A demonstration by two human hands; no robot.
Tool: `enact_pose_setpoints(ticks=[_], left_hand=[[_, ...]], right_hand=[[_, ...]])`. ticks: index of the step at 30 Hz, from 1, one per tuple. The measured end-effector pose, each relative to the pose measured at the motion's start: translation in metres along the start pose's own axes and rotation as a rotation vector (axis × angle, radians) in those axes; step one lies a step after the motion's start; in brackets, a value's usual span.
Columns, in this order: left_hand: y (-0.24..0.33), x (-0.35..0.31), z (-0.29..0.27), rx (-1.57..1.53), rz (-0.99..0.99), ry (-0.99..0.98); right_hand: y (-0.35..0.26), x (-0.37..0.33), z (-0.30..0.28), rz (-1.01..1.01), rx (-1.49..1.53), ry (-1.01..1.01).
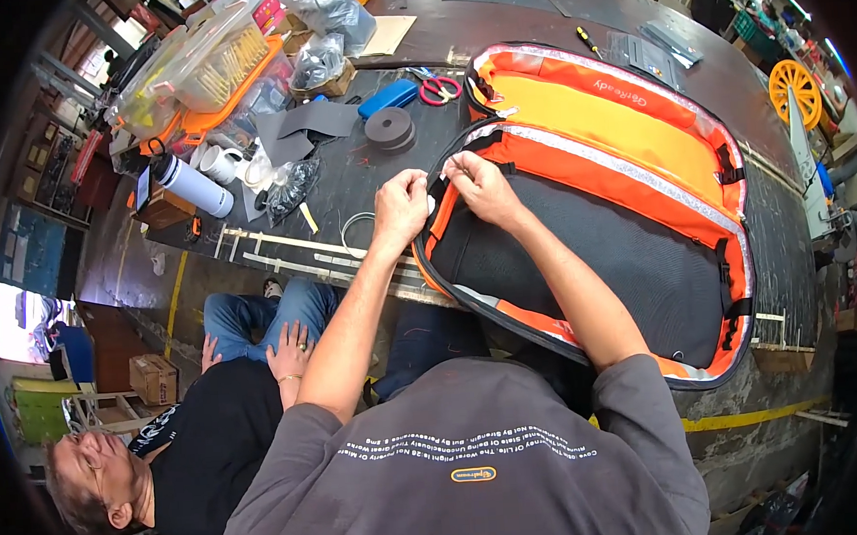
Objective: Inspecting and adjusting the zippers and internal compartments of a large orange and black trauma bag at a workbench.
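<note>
"White mugs (220,165) stand well left of the orange-and-black bag (591,230), which lies open on a dark table (346,175). And nearer?"

"A dark grey roll (390,131), left of the bag."

"The hands?"

"The left hand (403,206), curled with fingertips pinched together, is near the bag's left rim. Beside it, the right hand (482,185) pinches at that rim; what sits between either hand's fingers, I cannot tell."

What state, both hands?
Left hand: closed in a pinch; held item unclear.
Right hand: closed in a pinch by the orange-and-black bag's corner; held item unclear.
</note>
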State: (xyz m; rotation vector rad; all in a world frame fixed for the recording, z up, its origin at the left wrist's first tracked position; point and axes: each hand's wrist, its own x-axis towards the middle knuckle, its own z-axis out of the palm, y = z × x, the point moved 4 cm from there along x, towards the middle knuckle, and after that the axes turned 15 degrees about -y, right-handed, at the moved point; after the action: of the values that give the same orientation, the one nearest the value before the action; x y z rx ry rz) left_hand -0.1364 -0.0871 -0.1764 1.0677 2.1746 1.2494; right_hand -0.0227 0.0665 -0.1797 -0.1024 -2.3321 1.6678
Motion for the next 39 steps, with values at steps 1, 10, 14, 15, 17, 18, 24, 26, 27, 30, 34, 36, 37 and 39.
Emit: enact_pose_setpoints(ticks=[1,10,14,15,17,18,24,26,27,30,34,36,37,39], left_hand=[[0.000,0.000,0.000,0.000,0.004,0.003],[0.055,-0.014,-0.004,0.415,0.259,0.081],[0.067,-0.003,0.003,0.738,0.219,0.035],[0.069,0.003,0.005,0.844,0.186,0.013],[0.072,0.010,0.010,0.929,0.233,0.028],[0.073,0.011,0.011,0.963,0.271,0.043],[0.046,0.015,0.006,0.471,0.225,0.106],[0.035,0.016,0.001,0.437,0.217,0.135],[0.029,0.016,0.000,0.374,0.245,0.135],[0.027,0.016,0.001,0.285,0.248,0.120],[0.035,0.014,0.003,0.261,0.258,0.102],[0.038,0.012,0.002,0.250,0.263,0.090],[0.038,0.011,0.002,0.239,0.269,0.079],[0.041,0.011,0.002,0.235,0.312,0.082]], right_hand=[[-0.001,0.001,-0.003,-0.056,-0.011,0.026],[0.001,0.011,-0.016,0.059,0.326,0.039],[-0.002,0.010,-0.012,0.070,0.494,0.015],[0.000,0.009,-0.013,0.104,0.512,0.007],[0.001,0.008,-0.013,0.060,0.340,0.114],[0.000,0.007,-0.013,0.018,0.166,0.220],[0.010,-0.018,-0.017,-0.036,-0.013,0.324],[0.001,-0.024,-0.010,-0.029,-0.119,0.269],[-0.004,-0.026,-0.004,-0.037,-0.127,0.246],[-0.011,-0.033,0.005,-0.079,-0.177,0.292],[-0.003,-0.033,0.007,-0.098,-0.184,0.349],[-0.003,-0.034,0.008,-0.092,-0.169,0.347],[-0.003,-0.034,0.008,-0.088,-0.156,0.346],[-0.003,-0.035,0.007,-0.074,-0.170,0.345]])
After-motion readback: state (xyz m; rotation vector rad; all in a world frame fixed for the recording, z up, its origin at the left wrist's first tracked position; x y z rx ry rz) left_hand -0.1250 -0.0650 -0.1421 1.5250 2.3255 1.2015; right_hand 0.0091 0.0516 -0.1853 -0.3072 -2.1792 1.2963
